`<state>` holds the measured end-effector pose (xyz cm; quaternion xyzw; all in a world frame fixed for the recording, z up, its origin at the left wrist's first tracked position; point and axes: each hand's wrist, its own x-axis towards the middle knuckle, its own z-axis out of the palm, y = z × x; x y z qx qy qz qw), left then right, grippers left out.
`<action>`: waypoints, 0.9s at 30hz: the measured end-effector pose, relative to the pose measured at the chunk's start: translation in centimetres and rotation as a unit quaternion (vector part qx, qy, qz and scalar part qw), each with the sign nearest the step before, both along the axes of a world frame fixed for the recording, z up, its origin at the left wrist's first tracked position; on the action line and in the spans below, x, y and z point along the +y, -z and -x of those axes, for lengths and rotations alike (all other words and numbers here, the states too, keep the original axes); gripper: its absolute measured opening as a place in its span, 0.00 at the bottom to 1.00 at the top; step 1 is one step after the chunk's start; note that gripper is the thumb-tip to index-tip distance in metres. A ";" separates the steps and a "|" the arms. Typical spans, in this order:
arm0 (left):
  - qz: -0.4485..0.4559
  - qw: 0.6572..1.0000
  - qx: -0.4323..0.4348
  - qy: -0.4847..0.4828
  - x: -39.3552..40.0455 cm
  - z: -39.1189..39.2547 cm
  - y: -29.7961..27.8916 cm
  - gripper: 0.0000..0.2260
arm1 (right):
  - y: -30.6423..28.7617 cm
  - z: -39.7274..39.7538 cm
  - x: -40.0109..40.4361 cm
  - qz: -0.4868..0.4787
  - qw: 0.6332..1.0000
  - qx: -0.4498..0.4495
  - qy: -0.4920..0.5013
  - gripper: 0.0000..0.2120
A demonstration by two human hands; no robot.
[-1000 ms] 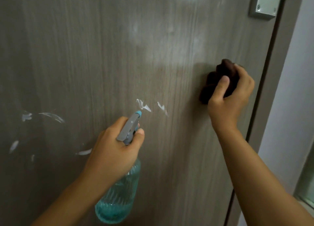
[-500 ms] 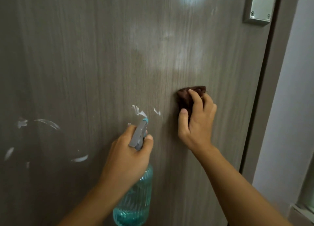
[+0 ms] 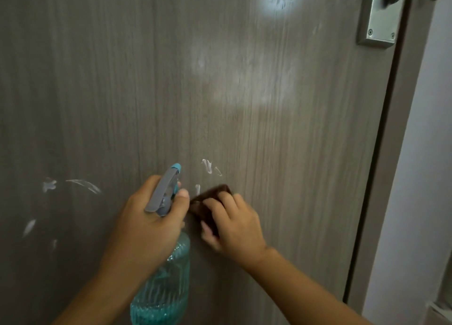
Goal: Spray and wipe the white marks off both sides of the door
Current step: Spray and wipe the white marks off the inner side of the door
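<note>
— While the right hand [image 3: 234,223] presses a dark brown cloth [image 3: 208,202] flat against the door [image 3: 281,134], where is the left one?

— The left hand [image 3: 149,229] is clamped round the neck of a spray bottle [image 3: 162,290], thumb up beside the grey trigger head, whose blue nozzle tip points at the door. The bottle's ribbed teal body hangs below the hand, liquid showing in its lower part.

— And the right hand's fingers?

— Curled over the cloth, with the thumb under its lower edge, so it grips it against the wood. The two hands sit just beside each other.

— Where are the white marks?

— A small cluster [image 3: 208,167] lies just above the cloth, with one short streak touching its upper left edge. More smears [image 3: 73,185] sit well to the left, and a couple lower down near the left edge [image 3: 29,227].

— Anything else?

— Pale hazy patches spread across the upper middle of the door. A metal handle plate [image 3: 378,16] is fixed at the top right, beside the door's edge and a white wall [image 3: 425,153].
</note>
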<state>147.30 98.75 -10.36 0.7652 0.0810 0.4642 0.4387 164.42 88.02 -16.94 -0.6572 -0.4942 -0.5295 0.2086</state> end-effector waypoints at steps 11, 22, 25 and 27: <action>0.003 1.000 0.017 -0.007 1.5 1.2 -0.2 0.02 | -7.3 -0.1 1.9 -0.201 0.975 0.074 0.061 0.20; -0.008 0.999 0.019 -0.033 1.6 1.8 -0.2 0.08 | 1.5 1.6 0.8 0.068 0.997 0.012 0.030 0.16; -0.010 0.999 0.013 -0.028 1.5 1.8 -0.5 0.10 | -4.8 1.7 1.7 -0.092 0.992 0.081 0.021 0.17; -0.011 1.000 0.009 -0.027 1.6 1.9 -0.4 0.08 | -9.3 1.4 2.4 -0.188 0.976 0.106 -0.001 0.17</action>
